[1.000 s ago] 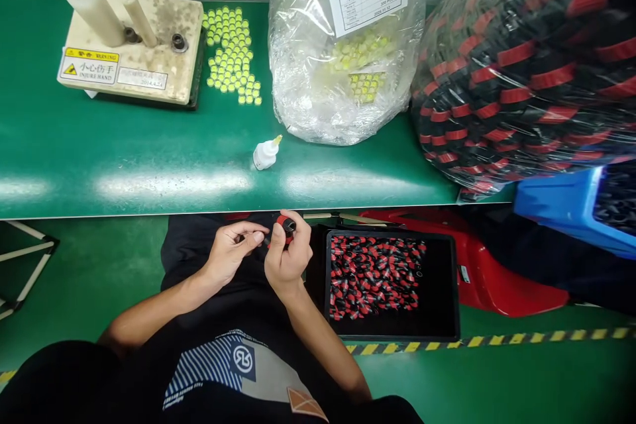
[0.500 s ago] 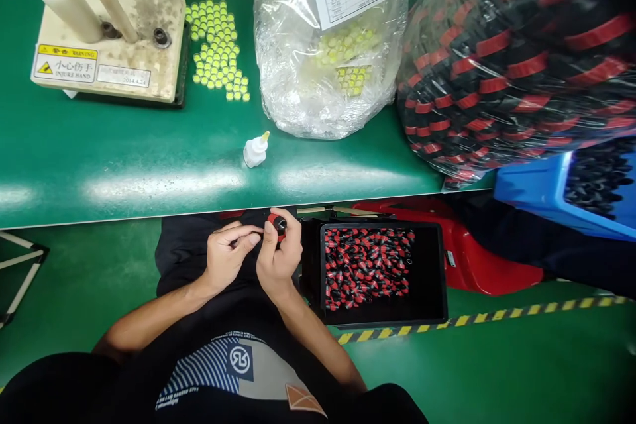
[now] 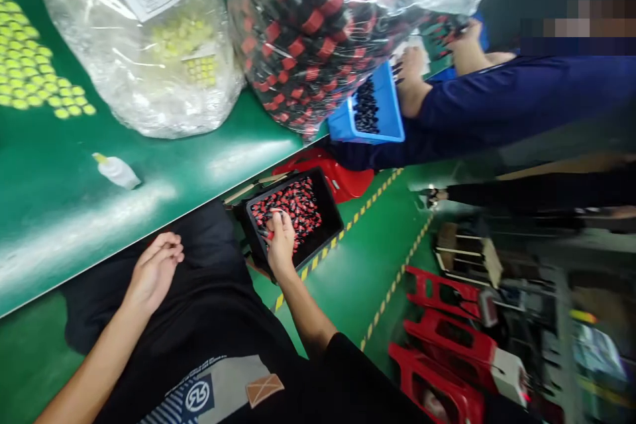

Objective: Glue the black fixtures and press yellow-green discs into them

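My right hand (image 3: 281,243) is over the black bin (image 3: 332,202), which holds many small red-and-black plastic parts (image 3: 303,202). Its fingers are closed round one red-and-black part (image 3: 269,224), largely covered by the fingers. Away to the left, my left hand (image 3: 155,271) hovers above my dark-clothed lap, fingers loosely bent, and nothing shows in it. On the green bench (image 3: 199,182), a white dropper bottle (image 3: 118,171) with a yellow tip lies nearest to that hand.
Yellow-green discs (image 3: 24,73) lie beside a clear bag (image 3: 149,93) on the bench. A large bag of red-and-black parts (image 3: 308,46) bulges near a blue bin (image 3: 392,109). A co-worker's hand (image 3: 411,79) is beside it. Red stools (image 3: 440,381) stand beyond the floor tape.
My hands have parted: the right moved over the black bin, the left drew away and loosened. The view has swung right, bringing a co-worker and red stools into sight.
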`<state>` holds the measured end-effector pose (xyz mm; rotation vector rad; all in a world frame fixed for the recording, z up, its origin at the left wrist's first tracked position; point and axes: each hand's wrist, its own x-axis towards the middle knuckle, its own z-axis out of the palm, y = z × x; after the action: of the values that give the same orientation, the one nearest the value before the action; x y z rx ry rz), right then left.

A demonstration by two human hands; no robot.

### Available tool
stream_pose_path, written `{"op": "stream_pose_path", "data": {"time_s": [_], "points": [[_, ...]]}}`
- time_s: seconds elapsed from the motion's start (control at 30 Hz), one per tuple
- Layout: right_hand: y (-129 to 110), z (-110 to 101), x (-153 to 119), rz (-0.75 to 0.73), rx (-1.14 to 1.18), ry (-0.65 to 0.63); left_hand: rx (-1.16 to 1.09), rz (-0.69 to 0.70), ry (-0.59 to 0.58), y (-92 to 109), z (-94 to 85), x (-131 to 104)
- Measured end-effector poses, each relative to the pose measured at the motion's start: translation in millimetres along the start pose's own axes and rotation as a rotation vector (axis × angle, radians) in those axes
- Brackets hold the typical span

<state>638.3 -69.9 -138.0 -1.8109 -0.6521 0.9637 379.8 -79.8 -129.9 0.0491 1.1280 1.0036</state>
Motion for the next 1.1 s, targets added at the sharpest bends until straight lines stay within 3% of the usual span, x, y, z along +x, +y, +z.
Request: {"op": "stream_pose_path", "data": {"time_s": [0.1,0.2,0.27,0.33,0.5,0.57,0.63,0.77,0.9,1.0,1.1], "points": [[4,-65,40,-0.056,-0.111,0.187,-0.025,-0.082,0.052,1,-12.4,6],[3,-91,56,-0.086,-0.171,0.221,-0.011,-0.118,0.011,-1,-16.7,1],[6,-79,52,-0.075,-0.163,0.145,0.004,-0.091,-0.017,-3,-13.1,-3],[9,-49,33,-0.034,-0.125,-0.007,-0.002,-0.046,-0.019,-6,-6.5,-6],[-3,40,-52,0.072,0.009,-0.542,0.0,0.024,-0.07,-4,3.6,-16],[-15,59,-79,-0.037,0.022,-0.725,-0.004,0.072,-0.037,0,2.0,-22],[-24,70,-94,-0.248,-0.012,-0.854,-0.041,0.123,0.021,5,-0.7,-30],[-27,86,-99,-0.593,-0.097,-0.912,-0.102,0.188,0.081,12,-3.8,-46],[-28,93,-95,-0.733,-0.188,-0.839,0.016,0.315,0.125,11,-5.0,-51],[-31,90,-93,-0.656,-0.264,-0.854,0.126,0.43,0.131,9,-7.3,-49],[-37,82,-95,-0.291,-0.113,-1.005,0.31,0.451,-0.023,13,-9.9,-43]]}}
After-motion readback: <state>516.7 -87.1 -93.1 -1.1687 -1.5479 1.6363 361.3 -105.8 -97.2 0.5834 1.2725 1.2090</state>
